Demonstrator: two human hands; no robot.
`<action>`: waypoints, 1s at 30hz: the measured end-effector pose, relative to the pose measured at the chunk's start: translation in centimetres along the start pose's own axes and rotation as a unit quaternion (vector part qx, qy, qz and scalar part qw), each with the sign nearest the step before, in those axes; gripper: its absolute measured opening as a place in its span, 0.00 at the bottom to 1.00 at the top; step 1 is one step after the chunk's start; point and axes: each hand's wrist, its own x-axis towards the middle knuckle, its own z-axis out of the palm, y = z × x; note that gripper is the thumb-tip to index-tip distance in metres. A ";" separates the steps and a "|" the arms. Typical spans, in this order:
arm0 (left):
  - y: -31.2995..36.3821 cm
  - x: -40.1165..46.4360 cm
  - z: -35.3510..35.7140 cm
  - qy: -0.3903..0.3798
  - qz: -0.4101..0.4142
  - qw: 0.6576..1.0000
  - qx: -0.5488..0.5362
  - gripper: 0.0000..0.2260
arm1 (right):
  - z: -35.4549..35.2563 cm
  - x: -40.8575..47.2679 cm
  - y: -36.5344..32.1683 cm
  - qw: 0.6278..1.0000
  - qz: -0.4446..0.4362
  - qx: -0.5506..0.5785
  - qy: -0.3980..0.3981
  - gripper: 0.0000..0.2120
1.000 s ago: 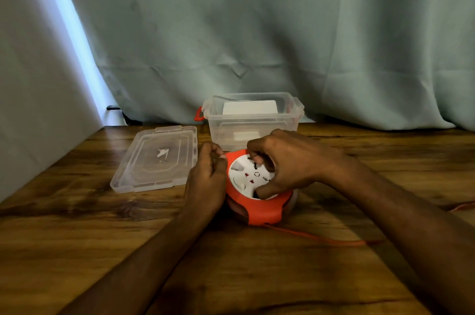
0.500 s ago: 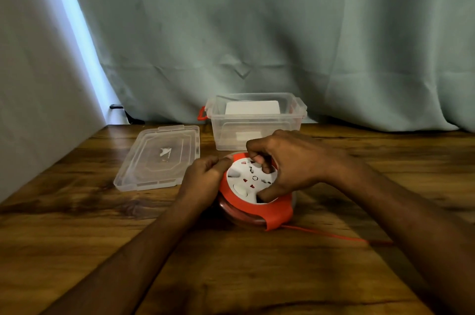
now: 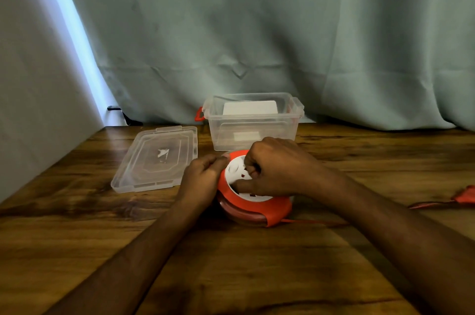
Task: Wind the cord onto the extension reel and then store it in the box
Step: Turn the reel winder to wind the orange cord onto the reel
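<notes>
The extension reel (image 3: 253, 201), orange with a white socket face, sits on the wooden table (image 3: 257, 263) between both hands. The right hand (image 3: 277, 165) curls over its top, fingers dug into the white face; the left hand (image 3: 203, 178) grips the reel's left rim. An orange cord (image 3: 313, 222) trails right from the reel's base toward a plug (image 3: 462, 196) near the table's right edge. Beyond lies a clear lid (image 3: 156, 158), flat, and just behind the reel an open clear box (image 3: 253, 122) before the curtain (image 3: 257, 32).
</notes>
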 end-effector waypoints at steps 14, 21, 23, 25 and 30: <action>0.1 -0.2 -0.1 -0.020 -0.013 1.000 -0.010 0.11 | -2.6 0.3 3.8 0.989 -0.072 0.079 -0.105 0.39; 0.1 -0.2 0.0 -0.023 -0.008 1.000 0.001 0.12 | -2.3 -0.1 3.0 0.994 -0.074 0.042 -0.072 0.37; 0.0 -0.2 -0.1 -0.021 -0.006 1.000 -0.002 0.11 | -2.0 -0.2 2.6 0.996 -0.069 0.005 -0.062 0.31; -0.1 -0.1 -0.1 -0.022 0.001 1.000 0.000 0.10 | -1.7 -0.1 2.4 0.996 -0.069 -0.018 -0.052 0.25; -0.5 0.3 -0.1 -0.015 0.016 1.000 0.003 0.11 | -0.8 -0.3 1.7 0.997 -0.056 -0.032 -0.035 0.22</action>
